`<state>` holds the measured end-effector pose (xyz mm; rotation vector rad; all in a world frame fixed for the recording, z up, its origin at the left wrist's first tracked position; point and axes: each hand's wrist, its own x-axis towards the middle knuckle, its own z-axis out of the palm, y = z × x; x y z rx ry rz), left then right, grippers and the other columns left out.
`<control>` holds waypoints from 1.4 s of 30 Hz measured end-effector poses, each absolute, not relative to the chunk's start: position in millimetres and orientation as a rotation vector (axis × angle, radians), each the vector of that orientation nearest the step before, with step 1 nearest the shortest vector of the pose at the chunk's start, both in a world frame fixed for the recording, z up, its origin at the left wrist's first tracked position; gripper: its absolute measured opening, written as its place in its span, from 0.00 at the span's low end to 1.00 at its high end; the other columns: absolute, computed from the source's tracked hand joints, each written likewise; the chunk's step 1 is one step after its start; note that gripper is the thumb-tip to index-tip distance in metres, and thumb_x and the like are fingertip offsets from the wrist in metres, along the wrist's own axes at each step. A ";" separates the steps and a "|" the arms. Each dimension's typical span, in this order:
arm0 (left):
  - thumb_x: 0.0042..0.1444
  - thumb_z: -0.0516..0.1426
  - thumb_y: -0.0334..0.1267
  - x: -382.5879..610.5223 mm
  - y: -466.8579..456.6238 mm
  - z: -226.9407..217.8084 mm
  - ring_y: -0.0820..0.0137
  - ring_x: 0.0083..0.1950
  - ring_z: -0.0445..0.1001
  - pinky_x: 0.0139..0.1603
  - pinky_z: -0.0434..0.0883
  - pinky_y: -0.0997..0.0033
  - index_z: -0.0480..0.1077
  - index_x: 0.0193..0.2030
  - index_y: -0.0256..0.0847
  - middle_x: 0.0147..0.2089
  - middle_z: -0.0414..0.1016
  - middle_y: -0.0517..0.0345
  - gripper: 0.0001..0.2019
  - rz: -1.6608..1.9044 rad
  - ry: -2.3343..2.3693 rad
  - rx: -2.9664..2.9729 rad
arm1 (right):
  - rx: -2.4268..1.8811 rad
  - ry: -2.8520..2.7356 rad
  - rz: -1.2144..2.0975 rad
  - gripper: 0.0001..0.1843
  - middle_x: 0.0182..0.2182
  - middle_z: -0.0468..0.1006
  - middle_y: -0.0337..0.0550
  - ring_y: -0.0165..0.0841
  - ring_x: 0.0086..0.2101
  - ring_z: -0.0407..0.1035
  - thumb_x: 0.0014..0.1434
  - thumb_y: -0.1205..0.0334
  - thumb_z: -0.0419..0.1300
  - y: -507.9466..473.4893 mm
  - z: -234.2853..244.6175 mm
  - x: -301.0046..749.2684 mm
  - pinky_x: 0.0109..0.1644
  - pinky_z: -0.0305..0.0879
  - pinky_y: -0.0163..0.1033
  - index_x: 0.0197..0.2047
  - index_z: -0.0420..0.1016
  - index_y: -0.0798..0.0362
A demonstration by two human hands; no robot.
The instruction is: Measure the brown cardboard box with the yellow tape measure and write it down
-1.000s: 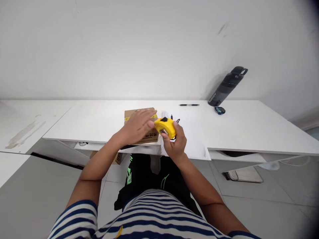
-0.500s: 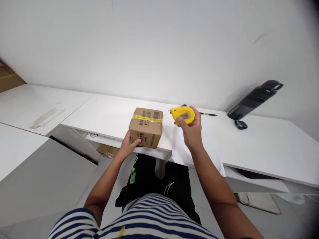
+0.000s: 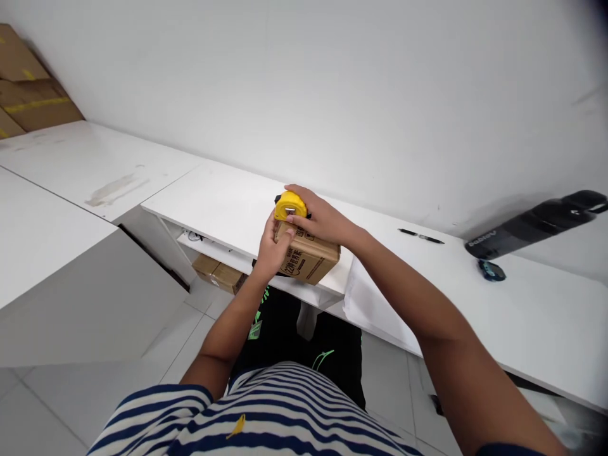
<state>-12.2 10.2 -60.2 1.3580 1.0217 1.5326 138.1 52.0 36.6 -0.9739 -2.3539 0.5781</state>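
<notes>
A small cardboard box sits near the front edge of the white desk. My right hand is closed round a yellow tape measure and holds it at the box's top left corner. My left hand grips the box's left side, its thumb up by the tape measure. Whether any tape is pulled out is hidden by the hands.
A sheet of white paper hangs over the desk edge right of the box. A black pen, a dark bottle lying over and a small dark object are farther right. Cardboard boxes stand far left; another sits under the desk.
My right hand has carried the tape measure from the box's right side to its top left corner. My left hand shifted up the box's left side. The view has swung leftward.
</notes>
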 end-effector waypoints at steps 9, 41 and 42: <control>0.64 0.54 0.40 -6.2 1.9 -53.0 0.56 0.70 0.69 0.71 0.65 0.56 0.68 0.68 0.43 0.70 0.70 0.51 0.25 1.512 1.145 1.266 | -1.072 -2.384 0.495 0.35 0.66 0.68 0.54 0.50 0.59 0.67 0.65 0.52 0.57 42.9 42.7 152.6 0.63 0.66 0.58 0.72 0.56 0.47; 0.60 0.58 0.41 -9.2 18.2 -60.7 0.59 0.66 0.74 0.70 0.68 0.55 0.77 0.58 0.46 0.63 0.79 0.54 0.20 1.596 1.185 1.279 | -1.374 -2.131 0.355 0.35 0.60 0.76 0.47 0.47 0.49 0.75 0.62 0.38 0.62 -23.2 25.7 272.9 0.47 0.77 0.53 0.69 0.65 0.39; 0.60 0.58 0.41 -9.4 18.4 -60.6 0.58 0.66 0.73 0.70 0.68 0.55 0.77 0.59 0.45 0.63 0.78 0.54 0.20 1.595 1.193 1.284 | -1.393 -2.121 0.364 0.36 0.59 0.76 0.47 0.47 0.48 0.75 0.62 0.38 0.62 -23.9 25.4 275.2 0.46 0.78 0.52 0.69 0.65 0.39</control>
